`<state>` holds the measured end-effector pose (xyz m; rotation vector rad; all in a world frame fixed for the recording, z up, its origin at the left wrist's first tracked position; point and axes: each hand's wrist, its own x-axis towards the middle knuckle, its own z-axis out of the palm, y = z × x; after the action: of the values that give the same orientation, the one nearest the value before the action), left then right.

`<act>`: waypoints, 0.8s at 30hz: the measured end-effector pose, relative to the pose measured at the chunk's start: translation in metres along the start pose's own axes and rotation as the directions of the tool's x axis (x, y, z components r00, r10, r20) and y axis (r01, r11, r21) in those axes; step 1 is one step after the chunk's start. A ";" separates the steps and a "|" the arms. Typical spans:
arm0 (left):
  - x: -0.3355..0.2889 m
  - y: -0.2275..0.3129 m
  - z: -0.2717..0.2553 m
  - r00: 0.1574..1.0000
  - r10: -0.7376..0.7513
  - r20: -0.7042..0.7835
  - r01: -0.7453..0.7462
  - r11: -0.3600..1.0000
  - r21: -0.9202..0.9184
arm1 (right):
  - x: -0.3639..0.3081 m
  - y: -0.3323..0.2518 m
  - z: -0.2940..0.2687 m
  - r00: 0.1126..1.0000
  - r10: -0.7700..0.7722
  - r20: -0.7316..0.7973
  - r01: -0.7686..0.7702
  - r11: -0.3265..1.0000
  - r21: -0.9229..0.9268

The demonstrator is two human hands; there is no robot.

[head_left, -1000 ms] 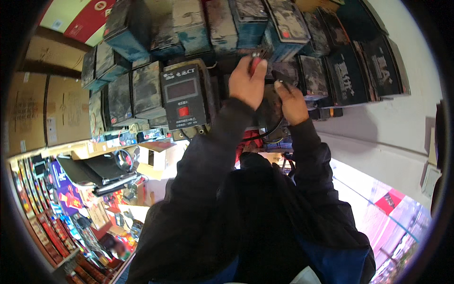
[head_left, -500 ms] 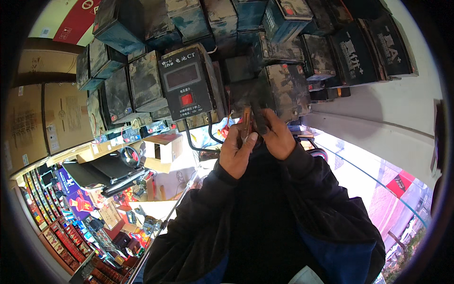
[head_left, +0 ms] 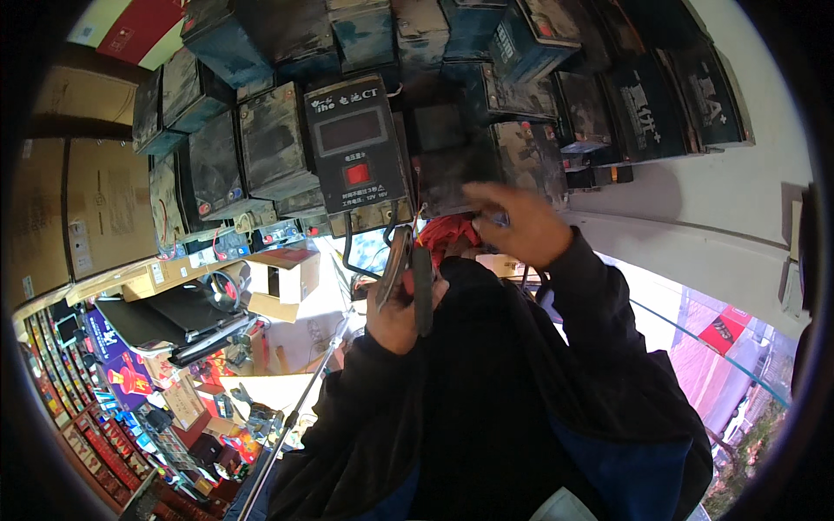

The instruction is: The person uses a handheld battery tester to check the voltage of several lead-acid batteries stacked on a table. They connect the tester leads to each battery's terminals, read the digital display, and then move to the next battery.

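My left hand is closed around the tester clamps: one has a metallic, coppery edge, and the other shows a long dark grip. Just beyond it stands a black battery tester with a grey display and a red switch. Two black cables come out of its lower edge toward my left hand. My right hand holds nothing; its fingers are apart, stretched leftward in front of a dusty battery. A bunched red cloth-like thing lies between my hands.
Dusty batteries are stacked in rows across the back. Cardboard boxes stand at the left, and an open carton sits below the shelf. Loaded shelves fill the lower left. A white ledge runs along the right.
My hands were close together at the clamps. Now the right has let go and moved up and right, while the left has drawn lower and left with both clamps.
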<state>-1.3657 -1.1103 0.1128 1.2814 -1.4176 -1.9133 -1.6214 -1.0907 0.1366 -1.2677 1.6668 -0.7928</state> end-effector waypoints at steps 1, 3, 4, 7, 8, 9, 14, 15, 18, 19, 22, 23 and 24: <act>-0.004 0.000 -0.003 0.996 0.094 -0.010 -0.094 0.996 -0.011 | 0.009 0.001 -0.001 0.999 -0.021 0.033 0.024 0.993 -0.113; -0.009 0.000 -0.010 0.988 0.152 -0.014 -0.152 0.988 0.002 | 0.028 0.003 0.001 0.994 -0.038 0.100 0.071 0.933 -0.352; -0.010 0.000 -0.011 0.982 0.183 -0.049 -0.184 0.983 -0.011 | 0.033 0.003 0.009 0.990 -0.023 0.137 0.084 0.884 -0.460; -0.009 -0.002 -0.016 0.965 0.217 -0.145 -0.228 0.971 -0.065 | 0.049 0.000 0.024 0.967 0.011 0.255 0.134 0.828 -0.544; -0.009 -0.002 -0.019 0.964 0.219 -0.152 -0.233 0.969 -0.084 | 0.054 -0.002 0.030 0.962 0.045 0.270 0.119 0.820 -0.559; -0.009 -0.003 -0.021 0.963 0.221 -0.158 -0.238 0.966 -0.103 | 0.057 -0.005 0.033 0.963 -0.009 0.268 0.157 0.830 -0.535; -0.004 -0.010 -0.034 0.935 0.302 -0.185 -0.309 0.951 -0.008 | 0.063 -0.034 -0.017 0.935 -0.297 -0.194 0.214 0.909 -0.357; -0.004 -0.011 -0.036 0.959 0.236 -0.157 -0.256 0.958 -0.129 | 0.065 -0.040 -0.041 0.868 -0.327 -0.373 0.179 0.908 -0.379; 0.005 -0.010 -0.033 0.961 0.226 -0.157 -0.249 0.958 -0.144 | 0.088 -0.049 -0.120 0.656 -0.440 -0.613 0.004 0.814 -0.581; 0.008 -0.008 -0.031 0.953 0.253 -0.167 -0.283 0.940 -0.189 | 0.094 -0.047 -0.139 0.575 -0.547 -0.608 -0.035 0.726 -0.686; 0.020 -0.001 -0.027 0.936 0.283 -0.211 -0.302 0.951 -0.064 | 0.130 -0.016 -0.134 0.697 -0.167 -0.698 -0.299 0.816 -0.495; 0.023 0.002 -0.027 0.917 0.329 -0.226 -0.326 0.944 0.049 | 0.136 -0.005 -0.134 0.687 -0.211 -0.695 -0.277 0.809 -0.519; 0.026 0.003 -0.026 0.909 0.335 -0.248 -0.339 0.940 0.029 | 0.140 0.005 -0.128 0.685 -0.167 -0.709 -0.317 0.808 -0.496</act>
<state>-1.3567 -1.1445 0.1033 1.1362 -1.3860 -1.4754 -1.7542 -1.2263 0.1489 -1.3439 2.7897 -0.8079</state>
